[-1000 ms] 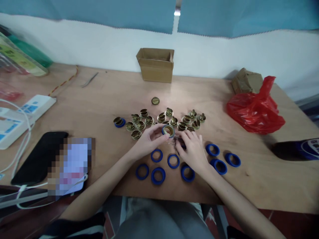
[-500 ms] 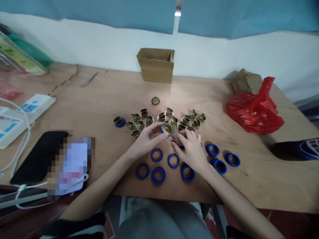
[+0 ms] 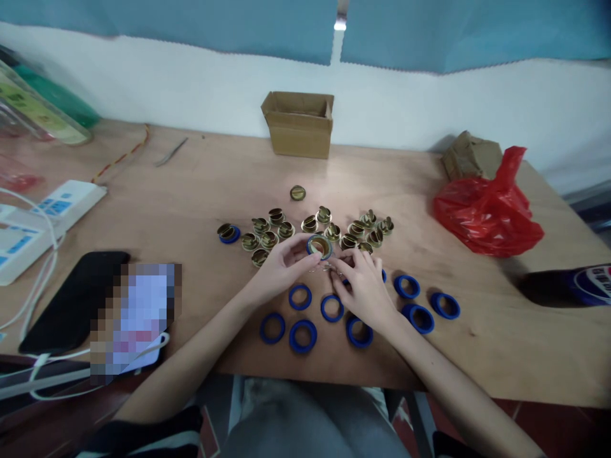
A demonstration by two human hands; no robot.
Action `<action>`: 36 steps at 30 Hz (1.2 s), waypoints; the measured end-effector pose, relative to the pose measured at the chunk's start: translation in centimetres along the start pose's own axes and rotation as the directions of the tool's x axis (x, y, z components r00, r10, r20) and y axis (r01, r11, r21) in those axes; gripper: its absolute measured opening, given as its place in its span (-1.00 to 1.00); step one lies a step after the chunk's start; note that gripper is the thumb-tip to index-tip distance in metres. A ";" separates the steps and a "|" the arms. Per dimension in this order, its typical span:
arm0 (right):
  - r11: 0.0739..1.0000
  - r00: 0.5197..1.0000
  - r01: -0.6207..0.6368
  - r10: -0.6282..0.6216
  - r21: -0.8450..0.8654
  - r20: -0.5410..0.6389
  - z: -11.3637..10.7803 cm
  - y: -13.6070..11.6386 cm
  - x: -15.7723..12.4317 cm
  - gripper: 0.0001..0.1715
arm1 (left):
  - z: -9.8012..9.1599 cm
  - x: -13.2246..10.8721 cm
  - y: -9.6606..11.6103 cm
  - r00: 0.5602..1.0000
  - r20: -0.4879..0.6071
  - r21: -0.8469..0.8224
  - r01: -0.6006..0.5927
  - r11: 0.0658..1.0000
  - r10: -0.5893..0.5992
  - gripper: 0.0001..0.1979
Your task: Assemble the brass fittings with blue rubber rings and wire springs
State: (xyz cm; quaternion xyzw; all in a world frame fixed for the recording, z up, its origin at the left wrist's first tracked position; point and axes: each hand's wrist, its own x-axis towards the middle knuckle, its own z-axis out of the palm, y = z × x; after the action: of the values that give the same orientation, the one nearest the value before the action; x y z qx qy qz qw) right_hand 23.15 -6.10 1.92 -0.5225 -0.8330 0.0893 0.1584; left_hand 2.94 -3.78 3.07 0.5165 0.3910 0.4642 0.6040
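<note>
Between the thumb and fingers of my left hand [image 3: 289, 262] is a brass fitting with a blue ring around it [image 3: 326, 248], its round opening tilted up towards me. Right beside it, my right hand [image 3: 365, 283] has its fingers drawn together low over the table. Thin shiny wire-like bits [image 3: 329, 267] show at those fingertips; whether they are gripped is too small to tell. Several brass fittings with raised flaps [image 3: 270, 239] stand beyond my hands. Loose blue rings [image 3: 303, 336] lie nearer to me, some partly hidden by my right hand.
An open cardboard box [image 3: 301, 137] stands by the wall. To the right are a red plastic bag [image 3: 487, 213] and a dark bottle [image 3: 563, 287] on its side. On the left lie a power strip [image 3: 57, 210], a black phone [image 3: 71, 302] and a lit, blurred screen [image 3: 140, 312].
My right fingertips have shifted slightly by the thin shiny bits. My left hand keeps the brass fitting in nearly the same spot.
</note>
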 end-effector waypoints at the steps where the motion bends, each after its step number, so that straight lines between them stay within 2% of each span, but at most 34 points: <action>1: 1.000 1.000 -0.002 0.002 0.001 -0.001 0.0 0.0 0.0 -0.65 | 0.0 0.0 0.0 1.000 -0.001 0.003 -0.007 1.000 0.007 -0.69; 9: 1.000 1.000 -0.012 0.012 -0.010 -0.009 0.2 0.1 0.0 -0.72 | -0.2 0.2 -0.3 1.000 0.003 0.033 -0.022 0.999 0.022 -0.67; 14: 1.000 1.000 -0.014 0.014 0.001 -0.013 0.3 0.2 0.0 -0.68 | -0.1 0.2 -0.3 0.999 0.014 0.018 -0.044 0.999 0.044 -0.69; 24: 1.000 1.000 -0.028 0.028 -0.015 0.008 0.3 0.1 0.0 -0.78 | 0.2 -0.1 0.3 1.000 -0.009 0.015 0.006 1.000 -0.006 -0.70; 29: 1.000 1.000 -0.027 0.027 -0.004 -0.010 0.4 0.1 0.0 -0.71 | 0.0 0.0 0.0 1.000 -0.002 0.006 -0.012 1.000 0.012 -0.70; 36: 1.000 1.000 -0.026 0.026 0.000 0.002 0.4 0.1 0.0 -0.74 | -0.1 0.1 -0.2 1.000 0.000 0.018 -0.029 0.999 0.029 -0.68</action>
State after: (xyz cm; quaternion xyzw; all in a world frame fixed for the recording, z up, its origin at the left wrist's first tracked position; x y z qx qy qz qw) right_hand 23.11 -6.01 1.48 -0.5333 -0.8262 0.0920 0.1565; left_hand 2.96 -3.68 2.82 0.5274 0.3875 0.4695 0.5926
